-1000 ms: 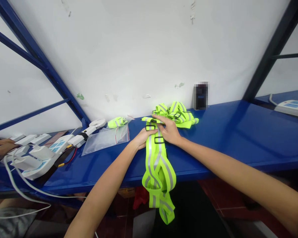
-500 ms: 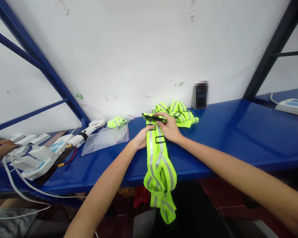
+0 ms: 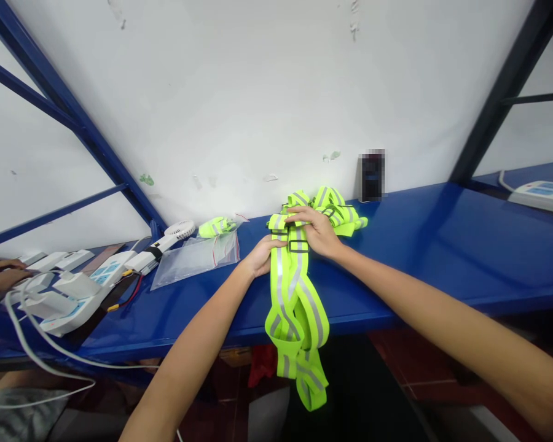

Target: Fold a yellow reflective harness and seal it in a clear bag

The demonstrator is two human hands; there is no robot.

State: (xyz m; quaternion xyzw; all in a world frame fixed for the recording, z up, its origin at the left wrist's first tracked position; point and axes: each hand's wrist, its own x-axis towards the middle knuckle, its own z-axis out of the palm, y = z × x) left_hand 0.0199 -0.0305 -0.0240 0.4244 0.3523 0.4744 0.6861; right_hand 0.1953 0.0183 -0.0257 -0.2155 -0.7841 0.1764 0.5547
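A neon-yellow reflective strap bundle (image 3: 280, 288) with grey stripes and black buckles lies over the blue table's front edge, its loops hanging down. My left hand (image 3: 260, 255) grips its left side near a buckle, thumb on top. On the upper right part, my right hand (image 3: 317, 230) is closed around the folded top of the straps, just above a black rectangular buckle (image 3: 298, 246). Behind my right hand, a second heap of the same yellow straps (image 3: 345, 218) rests near the wall.
Left of the straps are clear plastic bags (image 3: 193, 261), a packed yellow strap (image 3: 216, 227), a white fan (image 3: 179, 229) and power strips (image 3: 69, 313) with cables. Another person's hand (image 3: 2, 279) is at far left. A dark pixelated object (image 3: 372, 177) stands by the wall.
The black piece at the top of the straps has turned out of sight and yellow webbing now covers it. The rectangular buckle moved slightly up, and my right hand shifted a little right.
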